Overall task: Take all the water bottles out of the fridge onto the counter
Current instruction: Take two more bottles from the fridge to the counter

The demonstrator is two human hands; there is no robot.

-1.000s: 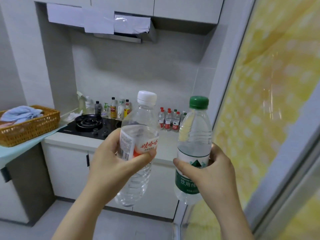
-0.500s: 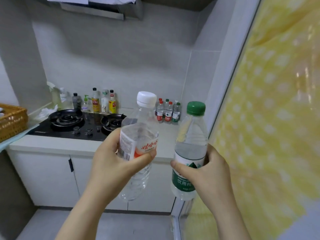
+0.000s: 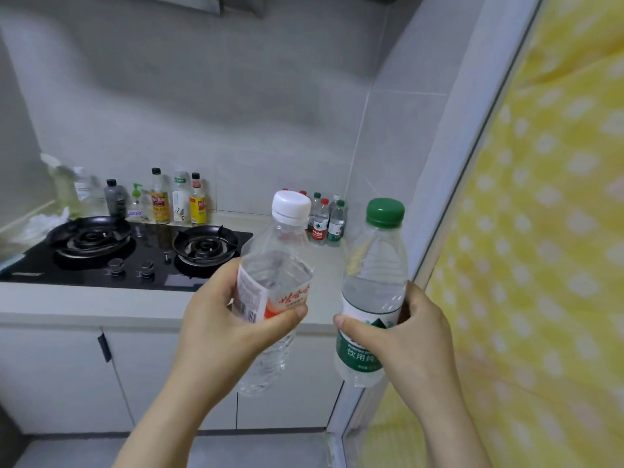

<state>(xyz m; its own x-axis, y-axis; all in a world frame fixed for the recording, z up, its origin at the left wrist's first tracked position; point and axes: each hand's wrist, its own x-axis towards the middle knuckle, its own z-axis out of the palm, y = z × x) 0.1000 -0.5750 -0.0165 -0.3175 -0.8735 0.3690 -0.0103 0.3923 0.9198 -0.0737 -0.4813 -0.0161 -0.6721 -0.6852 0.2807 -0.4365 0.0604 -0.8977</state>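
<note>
My left hand (image 3: 219, 319) grips a clear water bottle with a white cap and red-and-white label (image 3: 275, 265), tilted slightly right. My right hand (image 3: 405, 336) holds an upright water bottle with a green cap and green label (image 3: 373, 282). Both bottles hang in the air in front of the white counter (image 3: 84, 298). Several small water bottles (image 3: 324, 219) with red and green caps stand at the counter's back right corner, partly hidden by the white-capped bottle. The fridge is not in view.
A black two-burner gas stove (image 3: 128, 248) is set into the counter's left part. Several condiment and soap bottles (image 3: 169, 201) line the wall behind it. A yellow dotted curtain behind a white frame (image 3: 540, 231) fills the right side. White cabinets (image 3: 50, 373) sit below.
I have moved closer to the counter and the view has shifted right; the basket at the left has left the frame. Both hands hold their bottles as before.
</note>
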